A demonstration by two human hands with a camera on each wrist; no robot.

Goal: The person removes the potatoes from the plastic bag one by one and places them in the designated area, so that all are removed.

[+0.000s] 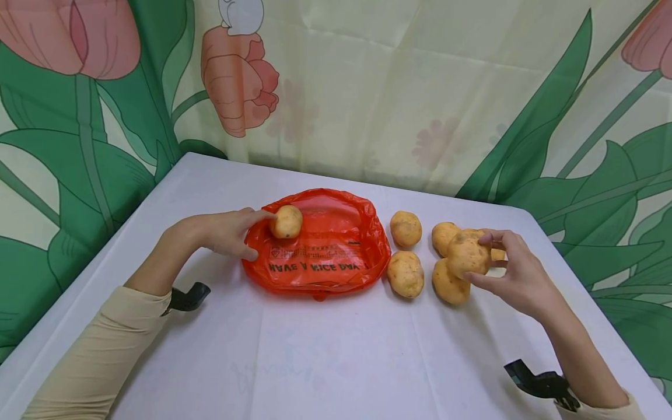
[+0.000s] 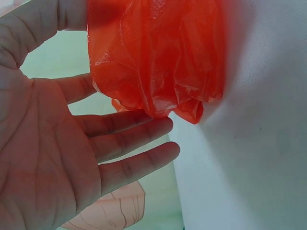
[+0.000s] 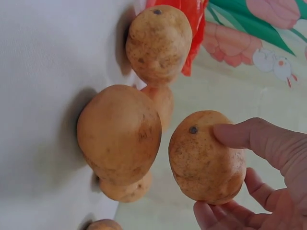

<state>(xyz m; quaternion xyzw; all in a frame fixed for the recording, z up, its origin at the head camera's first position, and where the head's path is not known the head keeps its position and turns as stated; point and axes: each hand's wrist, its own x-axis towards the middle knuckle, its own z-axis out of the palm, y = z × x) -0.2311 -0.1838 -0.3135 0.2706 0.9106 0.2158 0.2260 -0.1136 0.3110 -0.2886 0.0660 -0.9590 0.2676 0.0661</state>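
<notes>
A red plastic bag with black lettering lies spread open on the white table. One potato rests inside at its left side. My left hand touches the bag's left rim with extended fingers; in the left wrist view, the red plastic hides the tips of thumb and index finger. Held between right thumb and fingers is another potato, raised above the potatoes on the right. That right hand partly covers a potato behind it.
Right of the bag sit two potatoes, a far one and a near one. Further right are more, including a far potato and a near one. A printed curtain hangs behind the white table.
</notes>
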